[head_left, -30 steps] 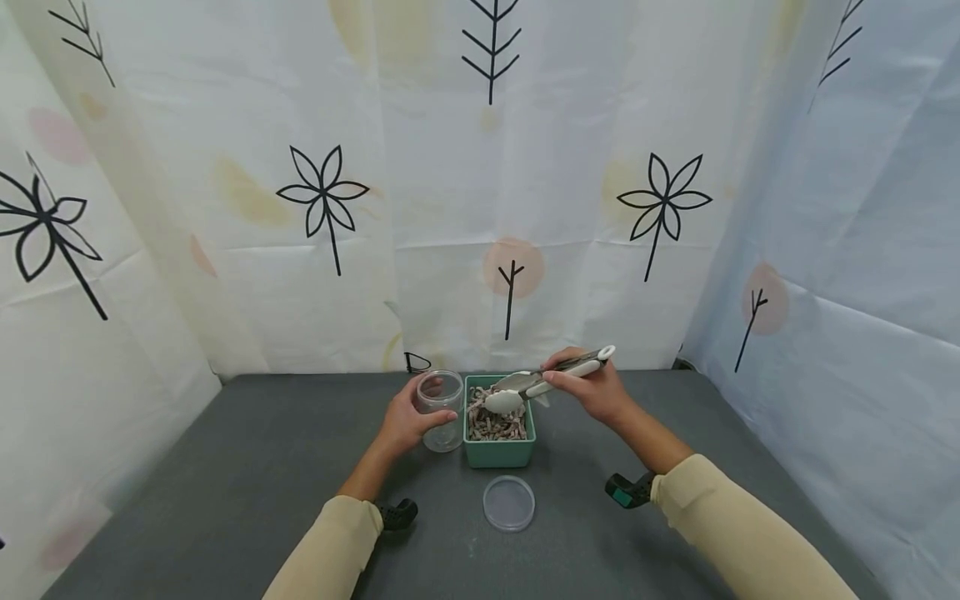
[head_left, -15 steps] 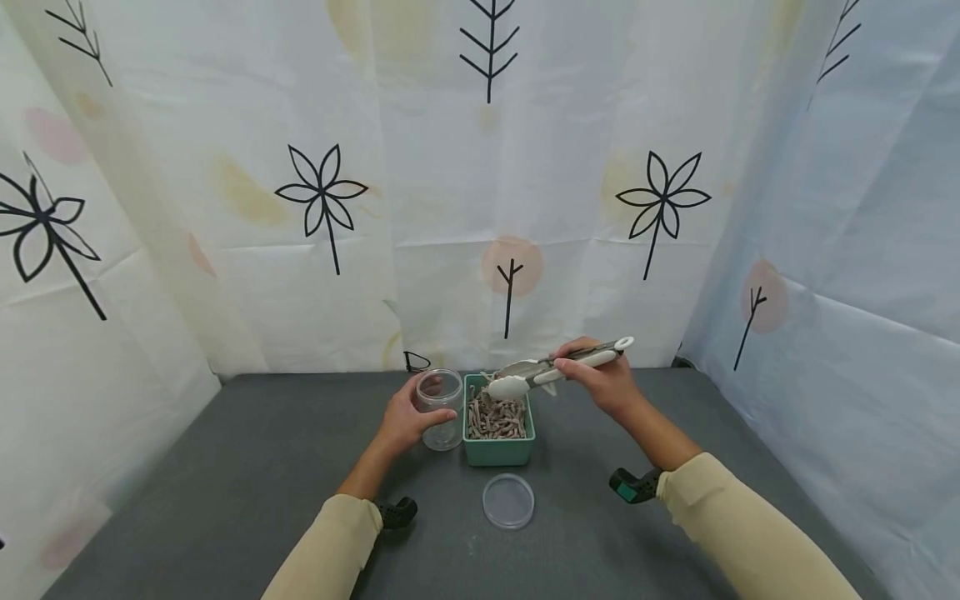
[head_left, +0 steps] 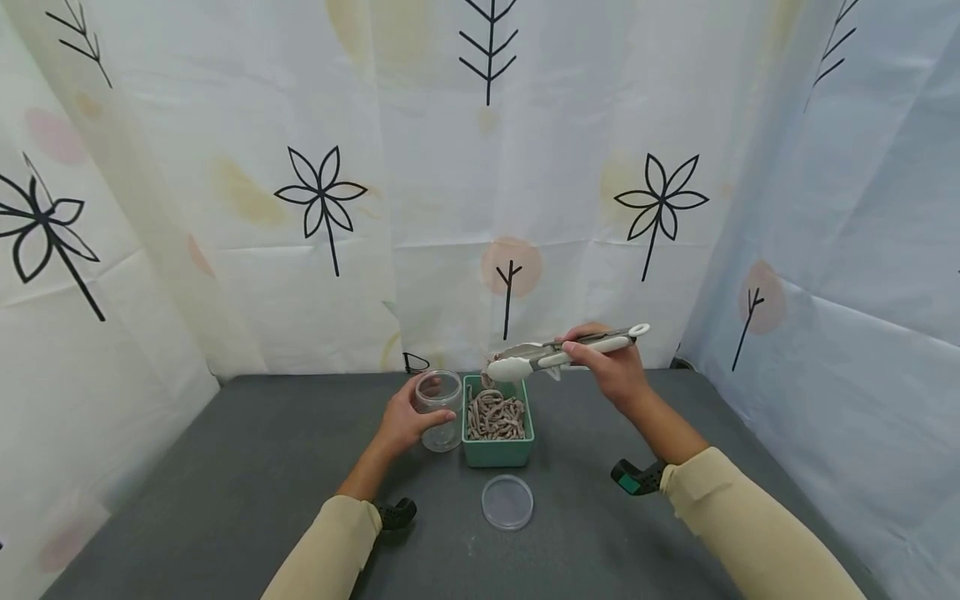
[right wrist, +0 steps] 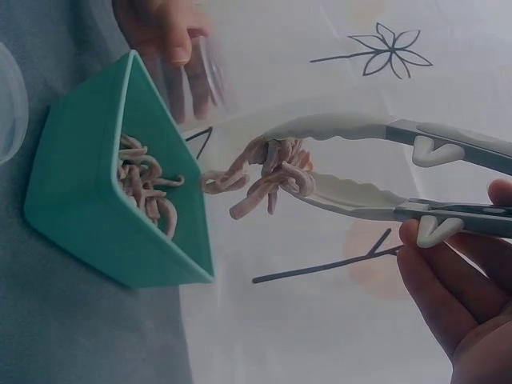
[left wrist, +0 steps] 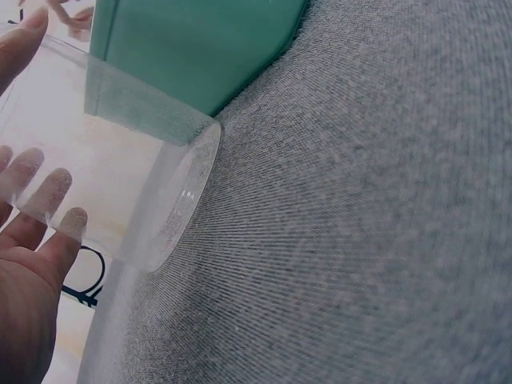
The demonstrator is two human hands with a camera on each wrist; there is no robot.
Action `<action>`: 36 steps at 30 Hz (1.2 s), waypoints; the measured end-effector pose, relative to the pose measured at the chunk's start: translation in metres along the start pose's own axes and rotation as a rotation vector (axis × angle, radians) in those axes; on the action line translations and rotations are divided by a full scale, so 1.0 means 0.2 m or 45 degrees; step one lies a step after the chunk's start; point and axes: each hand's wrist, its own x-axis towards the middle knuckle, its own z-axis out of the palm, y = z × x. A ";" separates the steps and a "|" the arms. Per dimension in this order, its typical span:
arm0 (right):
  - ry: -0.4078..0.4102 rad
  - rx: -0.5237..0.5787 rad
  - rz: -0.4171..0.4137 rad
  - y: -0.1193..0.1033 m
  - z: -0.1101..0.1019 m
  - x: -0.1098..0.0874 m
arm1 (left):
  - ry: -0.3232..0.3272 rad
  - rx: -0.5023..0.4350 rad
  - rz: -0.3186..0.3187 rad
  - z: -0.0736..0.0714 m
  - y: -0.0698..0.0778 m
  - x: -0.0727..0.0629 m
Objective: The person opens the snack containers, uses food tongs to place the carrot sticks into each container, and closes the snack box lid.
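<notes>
My left hand (head_left: 402,423) holds a clear jar (head_left: 442,437) around its side, thumb on one side and fingers on the other. The jar stands upright, uncapped, at the left wall of a green rectangular container (head_left: 498,455). Inside the container lie many greyish-brown, worm-like strips (head_left: 495,417). Above its far end, my right hand (head_left: 617,377) grips white-and-grey tongs (head_left: 512,370). In the right wrist view the scalloped tong heads pinch a tangled clump of strips (right wrist: 276,172), with ends dangling below. The left wrist view shows the jar's base (left wrist: 184,196) against the grey tabletop.
A round translucent lid (head_left: 507,502) lies flat in front of the green container. The dark grey table (head_left: 247,483) ends at a patterned white cloth (head_left: 442,300) behind, with more cloth at both sides.
The right hand has lifted the tongs up and to the right out of the container, with a clump of strips between the heads. The left hand and jar stay put.
</notes>
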 end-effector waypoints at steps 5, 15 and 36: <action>0.033 -0.005 0.029 -0.04 -0.01 0.02 | 0.001 -0.003 -0.004 0.00 -0.01 0.00; 0.048 0.087 -0.015 -0.10 0.03 0.10 | 0.008 -0.034 -0.003 0.00 -0.01 0.00; 0.008 0.233 0.041 -0.04 0.30 0.16 | 0.028 0.055 -0.096 0.00 0.00 0.01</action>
